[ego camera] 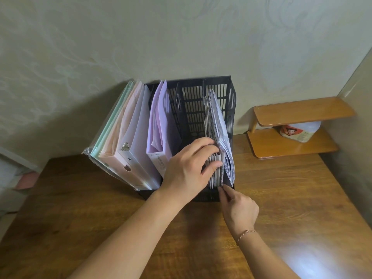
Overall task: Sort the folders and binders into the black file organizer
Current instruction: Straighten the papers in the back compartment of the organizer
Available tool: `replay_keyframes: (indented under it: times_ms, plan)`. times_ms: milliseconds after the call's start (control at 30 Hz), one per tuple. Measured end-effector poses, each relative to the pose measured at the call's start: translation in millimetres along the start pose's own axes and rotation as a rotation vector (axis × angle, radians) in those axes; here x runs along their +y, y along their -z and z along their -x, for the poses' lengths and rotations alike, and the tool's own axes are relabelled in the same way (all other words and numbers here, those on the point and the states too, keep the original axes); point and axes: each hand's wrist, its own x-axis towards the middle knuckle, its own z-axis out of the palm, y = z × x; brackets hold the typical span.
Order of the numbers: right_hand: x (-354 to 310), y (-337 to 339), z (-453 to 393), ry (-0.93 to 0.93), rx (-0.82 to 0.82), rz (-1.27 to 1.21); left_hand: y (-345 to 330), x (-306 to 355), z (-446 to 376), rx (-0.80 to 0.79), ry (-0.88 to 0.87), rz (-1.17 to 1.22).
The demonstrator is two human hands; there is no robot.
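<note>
While the thin folders [216, 141] stand upright in the right compartment of the black file organizer [193, 101], long axis running near to far, their near spines are pressed by the left hand [189, 168] and a lower corner is pinched by the right hand [239, 208].

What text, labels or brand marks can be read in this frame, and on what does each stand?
No text can be read.
Spine label on the lilac binder: printed lines, too small and blurred.
Package on the wooden shelf: a cartoon picture and small print, unreadable.
Papers in the black file organizer: print too fine.
</note>
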Motion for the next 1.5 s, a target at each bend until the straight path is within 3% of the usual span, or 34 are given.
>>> replay_keyframes:
  times_ms: [233,367,433,567,667,767,933,1100,1267,1400,1500]
  plan:
    - [1,5,8,-0.017,-0.070,-0.011,0,-2,1,0.011,0.030,0.028]
    - [12,24,-5,-0.087,0.055,-0.211,1,-1,1,-0.016,0.023,0.032]
    - [12,27,-26,-0.102,-0.046,-0.166,2,0,0,-0.033,0.019,0.020]
    - [2,23,-54,0.043,-0.272,-0.002,1,2,-1,-0.032,0.026,-0.002]
    - [-4,24,-53,0.140,-0.264,0.054,0,3,-1,-0.025,0.037,-0.005]
    - [-9,25,-44,0.211,-0.120,0.141,-2,3,-1,-0.014,0.053,0.020]
    - [5,16,-23,0.240,-0.332,0.223,-3,0,0,-0.003,0.067,0.030]
    - [21,16,-10,0.360,-0.344,0.275,-2,-3,2,-0.010,0.068,0.039]
    - [19,16,-19,0.285,-0.147,0.147,-8,-8,6,0.054,0.018,0.008]
    - [20,13,-13,0.373,-0.164,0.223,-8,-7,5,0.131,-0.132,-0.053]
    - [34,15,-5,0.356,-0.180,0.078,3,-5,16,0.241,-0.325,-0.041]
